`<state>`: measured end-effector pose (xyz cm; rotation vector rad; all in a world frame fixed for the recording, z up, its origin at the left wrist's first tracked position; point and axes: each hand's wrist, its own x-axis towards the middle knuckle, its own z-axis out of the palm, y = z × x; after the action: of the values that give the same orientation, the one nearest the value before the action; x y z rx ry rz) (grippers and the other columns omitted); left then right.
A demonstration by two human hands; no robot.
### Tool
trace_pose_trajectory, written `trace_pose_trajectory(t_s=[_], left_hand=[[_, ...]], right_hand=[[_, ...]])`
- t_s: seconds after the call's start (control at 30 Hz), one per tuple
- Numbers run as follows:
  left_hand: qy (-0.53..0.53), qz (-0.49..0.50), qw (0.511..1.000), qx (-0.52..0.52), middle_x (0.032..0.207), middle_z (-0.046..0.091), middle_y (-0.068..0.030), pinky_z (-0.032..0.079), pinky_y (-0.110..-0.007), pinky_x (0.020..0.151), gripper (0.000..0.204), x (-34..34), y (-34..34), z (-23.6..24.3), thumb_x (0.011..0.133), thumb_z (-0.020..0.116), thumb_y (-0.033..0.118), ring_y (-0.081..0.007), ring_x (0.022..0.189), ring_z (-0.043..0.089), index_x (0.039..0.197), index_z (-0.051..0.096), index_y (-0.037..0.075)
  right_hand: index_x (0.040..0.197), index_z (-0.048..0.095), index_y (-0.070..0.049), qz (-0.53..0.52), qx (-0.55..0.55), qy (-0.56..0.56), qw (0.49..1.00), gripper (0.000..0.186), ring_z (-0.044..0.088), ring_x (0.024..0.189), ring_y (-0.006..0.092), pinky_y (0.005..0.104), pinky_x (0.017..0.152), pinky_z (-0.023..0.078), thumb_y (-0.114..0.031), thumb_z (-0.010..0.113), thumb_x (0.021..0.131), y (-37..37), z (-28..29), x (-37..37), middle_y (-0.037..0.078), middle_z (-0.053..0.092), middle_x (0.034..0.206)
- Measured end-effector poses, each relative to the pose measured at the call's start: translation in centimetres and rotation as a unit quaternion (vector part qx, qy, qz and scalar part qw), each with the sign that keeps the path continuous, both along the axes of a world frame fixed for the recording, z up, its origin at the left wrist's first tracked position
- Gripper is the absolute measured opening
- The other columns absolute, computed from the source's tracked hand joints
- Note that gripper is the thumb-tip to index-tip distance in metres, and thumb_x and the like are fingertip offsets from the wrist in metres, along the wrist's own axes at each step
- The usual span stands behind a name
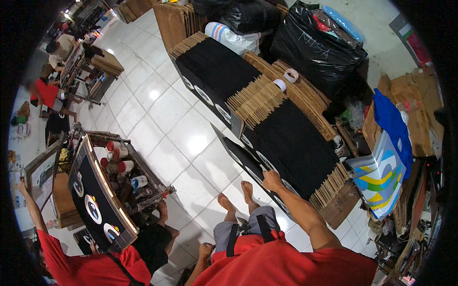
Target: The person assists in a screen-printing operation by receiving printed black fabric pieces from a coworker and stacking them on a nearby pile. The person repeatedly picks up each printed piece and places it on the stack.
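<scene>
My right hand (272,181) reaches forward to a thin board covered in black cloth (241,155). Its fingers close over the board's upper edge. That board is tilted away from a long row of similar upright boards, and white round prints show on its face. Black cloth (296,138) covers the row's tops, with bare wooden ends (255,100) jutting out. Low beside my left thigh, my left hand (206,250) is curled closed; whether anything is inside it is hidden.
At left, a person in red (90,267) works at a black printed panel (93,200) on a frame beside several paint pots (119,152). Black bags (319,47) stand behind the board row. A printed plastic sheet (381,171) and cardboard (410,109) crowd the right side.
</scene>
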<state>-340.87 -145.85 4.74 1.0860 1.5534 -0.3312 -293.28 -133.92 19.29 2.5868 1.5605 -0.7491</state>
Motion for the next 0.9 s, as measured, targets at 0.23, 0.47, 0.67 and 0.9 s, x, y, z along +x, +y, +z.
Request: trace_pose_trajectory(t_s=[0.23, 0.47, 0.67, 0.9], left_hand=[[-0.167, 0.239, 0.955, 0.050, 0.069, 0.060, -0.0067, 0.044, -0.026, 0.055, 0.019, 1.5, 5.0, -0.7, 0.077, 0.070, 0.009, -0.0142, 0.061, 0.056, 0.083, 0.057, -0.003], [-0.117, 0.202, 0.971, 0.057, 0.065, 0.061, -0.0048, 0.043, -0.026, 0.054, 0.017, 1.5, 5.2, 4.4, 0.077, 0.069, 0.013, -0.0117, 0.058, 0.054, 0.076, 0.059, 0.000], [-0.080, 0.221, 0.972, 0.009, 0.065, 0.062, -0.0042, 0.042, -0.025, 0.052, 0.016, 0.8, 2.6, 4.6, 0.078, 0.069, 0.015, -0.0108, 0.056, 0.054, 0.077, 0.062, 0.000], [-0.074, 0.262, 0.962, -0.019, 0.066, 0.062, -0.0047, 0.043, -0.026, 0.054, 0.016, 0.8, 1.4, 1.8, 0.078, 0.068, 0.014, -0.0119, 0.057, 0.055, 0.080, 0.063, -0.001]], right_hand=[[0.095, 0.060, 0.005, -0.038, -0.040, -0.027, 0.998, 0.027, 0.060, 0.087, 0.0437, 0.0513, 0.081, 0.046, -0.006, 0.054, 0.071, -3.5, -3.0, 2.7, 0.029, 0.062, 0.087], [0.097, 0.060, 0.004, -0.064, -0.061, -0.082, 0.993, 0.026, 0.061, 0.088, 0.0406, 0.0487, 0.082, 0.046, -0.006, 0.053, 0.074, -4.5, -6.9, 6.1, 0.025, 0.064, 0.089], [0.096, 0.061, 0.005, -0.080, -0.058, -0.121, 0.988, 0.025, 0.063, 0.084, 0.0378, 0.0450, 0.078, 0.049, -0.005, 0.051, 0.075, -3.7, -9.2, 8.5, 0.023, 0.065, 0.086], [0.092, 0.061, 0.005, -0.082, -0.055, -0.147, 0.984, 0.022, 0.063, 0.083, 0.0377, 0.0452, 0.078, 0.049, -0.006, 0.048, 0.078, -4.0, -8.8, 9.7, 0.024, 0.065, 0.084]])
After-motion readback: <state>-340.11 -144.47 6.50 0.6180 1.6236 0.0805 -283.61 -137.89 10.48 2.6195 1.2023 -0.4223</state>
